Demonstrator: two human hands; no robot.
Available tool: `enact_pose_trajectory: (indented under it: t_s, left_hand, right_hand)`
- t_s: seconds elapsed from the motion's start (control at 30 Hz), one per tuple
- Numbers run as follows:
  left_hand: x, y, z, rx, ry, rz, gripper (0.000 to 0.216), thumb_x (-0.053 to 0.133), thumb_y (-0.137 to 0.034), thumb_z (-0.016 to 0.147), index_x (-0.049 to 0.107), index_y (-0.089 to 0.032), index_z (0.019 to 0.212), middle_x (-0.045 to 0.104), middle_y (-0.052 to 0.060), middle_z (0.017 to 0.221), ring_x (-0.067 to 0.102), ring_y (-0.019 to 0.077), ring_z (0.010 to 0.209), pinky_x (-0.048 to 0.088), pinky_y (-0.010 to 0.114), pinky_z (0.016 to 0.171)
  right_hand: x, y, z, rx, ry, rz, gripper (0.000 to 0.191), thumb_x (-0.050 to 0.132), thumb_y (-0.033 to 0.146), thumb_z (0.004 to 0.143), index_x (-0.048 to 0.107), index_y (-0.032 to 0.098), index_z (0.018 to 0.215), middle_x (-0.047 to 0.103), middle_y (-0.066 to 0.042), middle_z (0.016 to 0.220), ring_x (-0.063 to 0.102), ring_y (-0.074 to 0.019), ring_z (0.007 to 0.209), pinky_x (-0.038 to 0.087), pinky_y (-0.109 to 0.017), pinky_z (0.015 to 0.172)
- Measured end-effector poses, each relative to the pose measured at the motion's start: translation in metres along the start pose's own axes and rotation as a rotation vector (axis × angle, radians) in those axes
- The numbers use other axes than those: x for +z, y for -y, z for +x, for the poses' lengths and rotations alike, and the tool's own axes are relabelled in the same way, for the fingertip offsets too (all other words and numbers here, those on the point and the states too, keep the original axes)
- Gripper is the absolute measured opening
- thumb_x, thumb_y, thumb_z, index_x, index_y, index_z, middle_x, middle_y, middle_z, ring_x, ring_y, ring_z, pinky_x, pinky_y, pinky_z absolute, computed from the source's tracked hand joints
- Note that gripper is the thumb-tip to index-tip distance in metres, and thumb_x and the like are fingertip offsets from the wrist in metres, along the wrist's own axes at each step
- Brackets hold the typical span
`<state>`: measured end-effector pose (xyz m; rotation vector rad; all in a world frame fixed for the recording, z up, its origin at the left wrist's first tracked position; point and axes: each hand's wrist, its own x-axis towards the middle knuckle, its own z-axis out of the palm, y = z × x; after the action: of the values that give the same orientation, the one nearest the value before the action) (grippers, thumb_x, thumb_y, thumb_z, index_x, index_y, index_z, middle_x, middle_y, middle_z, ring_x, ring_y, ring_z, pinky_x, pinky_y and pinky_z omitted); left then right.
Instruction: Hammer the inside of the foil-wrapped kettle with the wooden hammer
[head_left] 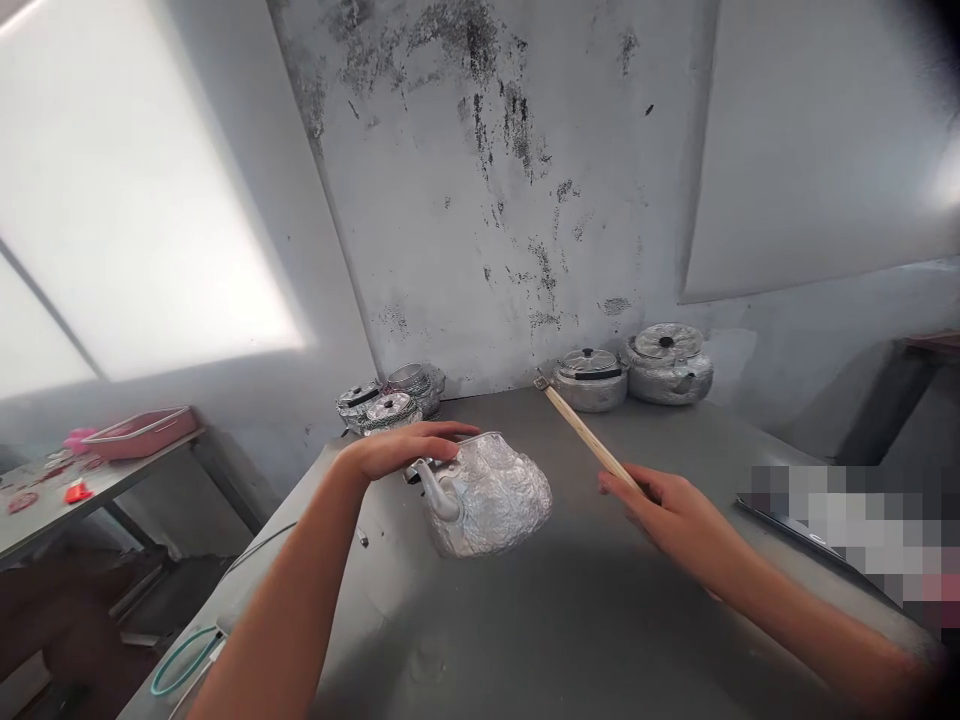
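In the middle of the grey table a silver kettle (495, 495) with a crinkled, dented-looking surface sits tilted, its spout pointing towards the left. My left hand (409, 448) lies across its upper left side by the rim, gripping it with long fingers; the thumb is hidden. Part of a dark handle shows below that hand. My right hand (664, 505) is closed round the near end of a pale wooden stick (589, 440) with a small metal piece at its far tip. The stick points up and left, apart from the kettle.
Lidded silver kettles (671, 365) stand at the back right, more metal pots (390, 408) at the back left. A dark flat device (795, 535), partly pixelated, lies on the right. A teal cable loop (184, 660) rests at front left. A pink basket (142, 435) occupies a side table.
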<state>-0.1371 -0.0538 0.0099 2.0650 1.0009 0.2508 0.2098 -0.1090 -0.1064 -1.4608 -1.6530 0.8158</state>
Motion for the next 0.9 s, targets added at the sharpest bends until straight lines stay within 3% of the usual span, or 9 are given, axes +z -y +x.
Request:
enact_pose_trajectory:
  t_s: [0.13,0.23,0.33,0.4,0.53,0.6,0.7,0.8,0.9]
  left_hand:
    - [0.002,-0.005,-0.001,-0.112,-0.068,0.094,0.073,0.057,-0.067,0.088,0.049,-0.033,0.152,0.052,0.003,0.155,0.05,0.0348,0.139,0.044,0.042,0.11]
    - [0.01,-0.007,0.002,-0.205,-0.251,0.306,0.1,0.067,-0.076,0.076,0.038,-0.029,0.159,0.043,0.01,0.16,0.044,0.0427,0.141,0.044,0.048,0.109]
    - [0.026,-0.007,0.013,-0.129,-0.458,0.566,0.123,0.075,-0.077,0.064,0.024,-0.026,0.163,0.018,0.015,0.17,0.023,0.0495,0.151,0.035,0.058,0.114]
    - [0.039,-0.007,0.022,-0.08,-0.526,0.732,0.124,0.081,-0.067,0.063,0.022,-0.025,0.163,0.018,0.018,0.169,0.016,0.049,0.153,0.027,0.062,0.118]
    - [0.059,-0.014,0.035,0.024,-0.438,0.817,0.125,0.087,-0.063,0.058,0.027,-0.025,0.161,0.025,0.018,0.166,0.01,0.0487,0.154,0.017,0.068,0.12]
    - [0.062,-0.019,0.034,0.097,-0.401,0.744,0.102,0.072,-0.07,0.075,0.032,-0.028,0.159,0.028,0.012,0.165,0.021,0.0448,0.153,0.021,0.064,0.121]
    - [0.058,-0.022,0.03,0.138,-0.464,0.675,0.073,0.055,-0.062,0.092,0.037,-0.032,0.157,0.034,0.007,0.164,0.032,0.0388,0.149,0.029,0.056,0.12]
    - [0.051,-0.015,0.03,0.076,-0.49,0.631,0.072,0.059,-0.058,0.091,0.041,-0.031,0.155,0.032,0.008,0.165,0.03,0.0401,0.15,0.03,0.056,0.12]
    - [0.042,-0.004,0.031,0.064,-0.395,0.509,0.077,0.065,-0.06,0.087,0.041,-0.031,0.154,0.033,0.008,0.164,0.035,0.0379,0.147,0.035,0.051,0.118]
  right_hand:
    - [0.0,-0.002,0.0,0.009,0.022,0.028,0.048,0.046,0.068,0.095,0.059,0.022,0.084,0.029,0.006,0.065,0.028,-0.0129,0.059,0.021,-0.029,0.052]
    - [0.001,-0.002,-0.001,0.018,0.043,0.072,0.046,0.046,0.066,0.095,0.057,0.023,0.086,0.029,0.007,0.064,0.026,-0.0123,0.058,0.021,-0.028,0.05]
    - [0.002,0.002,-0.003,0.035,0.084,0.127,0.044,0.045,0.067,0.096,0.056,0.025,0.101,0.031,0.008,0.064,0.027,-0.0119,0.057,0.025,-0.026,0.049]
    - [0.002,0.005,-0.004,0.054,0.109,0.156,0.046,0.044,0.069,0.096,0.054,0.028,0.115,0.036,0.008,0.065,0.03,-0.0122,0.057,0.028,-0.025,0.048]
    - [-0.001,0.012,-0.007,0.058,0.14,0.193,0.047,0.043,0.069,0.096,0.053,0.028,0.118,0.039,0.008,0.068,0.032,-0.0118,0.056,0.029,-0.025,0.046]
    - [-0.003,0.016,-0.011,0.034,0.145,0.207,0.043,0.043,0.066,0.097,0.054,0.027,0.108,0.039,0.007,0.07,0.032,-0.0114,0.056,0.031,-0.025,0.047]
    - [-0.004,0.023,-0.017,0.019,0.137,0.205,0.041,0.042,0.064,0.098,0.052,0.025,0.087,0.04,0.005,0.071,0.036,-0.0119,0.057,0.034,-0.025,0.048]
    - [-0.006,0.028,-0.022,0.037,0.136,0.128,0.044,0.043,0.064,0.095,0.046,0.026,0.073,0.041,0.004,0.064,0.035,-0.0127,0.052,0.031,-0.026,0.043]
    - [-0.012,0.029,-0.025,-0.039,0.097,-0.067,0.048,0.045,0.066,0.092,0.044,0.026,0.066,0.05,-0.001,0.063,0.042,-0.0158,0.055,0.036,-0.029,0.047]
